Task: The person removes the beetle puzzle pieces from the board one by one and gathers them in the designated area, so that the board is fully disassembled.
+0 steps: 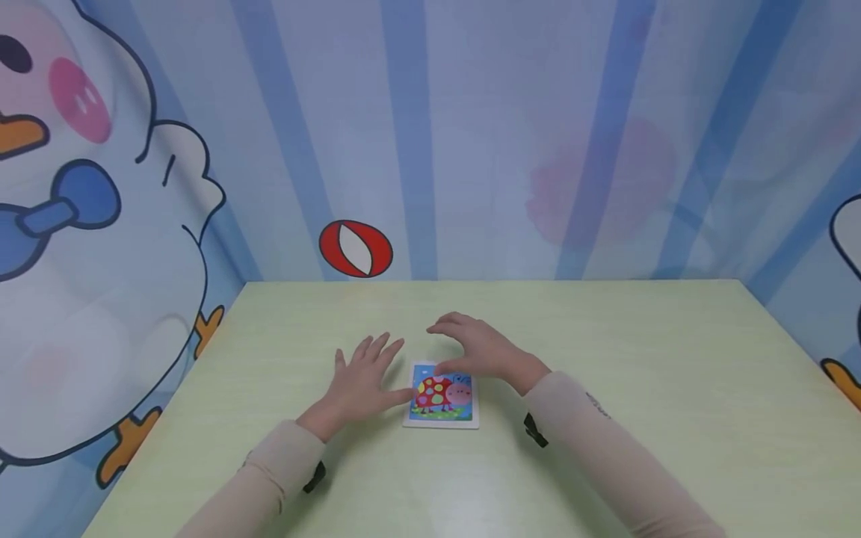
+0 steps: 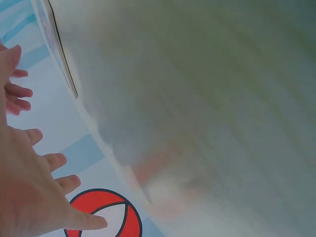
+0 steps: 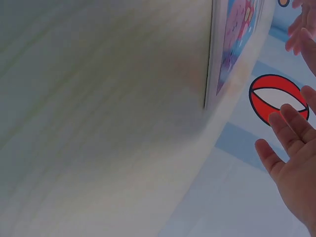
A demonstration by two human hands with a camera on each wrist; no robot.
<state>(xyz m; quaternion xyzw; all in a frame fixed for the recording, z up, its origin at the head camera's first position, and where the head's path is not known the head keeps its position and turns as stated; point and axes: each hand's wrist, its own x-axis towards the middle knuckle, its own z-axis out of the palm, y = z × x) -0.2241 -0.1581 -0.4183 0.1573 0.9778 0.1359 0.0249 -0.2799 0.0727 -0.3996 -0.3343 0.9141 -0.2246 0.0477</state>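
Observation:
A small, flat picture board (image 1: 440,411) with a white border lies on the table, showing a red spotted ladybug on blue. Its thin edge shows upper left in the left wrist view, and the printed face (image 3: 232,54) in the right wrist view. On its left side, my left hand (image 1: 356,390) hovers with fingers spread, the thumb overlapping the board's left edge in the head view. My right hand (image 1: 483,351) is over its upper right corner, fingers relaxed and slightly bent, thumb overlapping the top edge. Neither hand holds anything.
The pale green table (image 1: 605,336) reaches back to a blue striped cloth wall (image 1: 484,149). A red and white ball (image 1: 329,246) is printed on that wall. A large printed white bird (image 1: 101,336) covers the cloth on the left.

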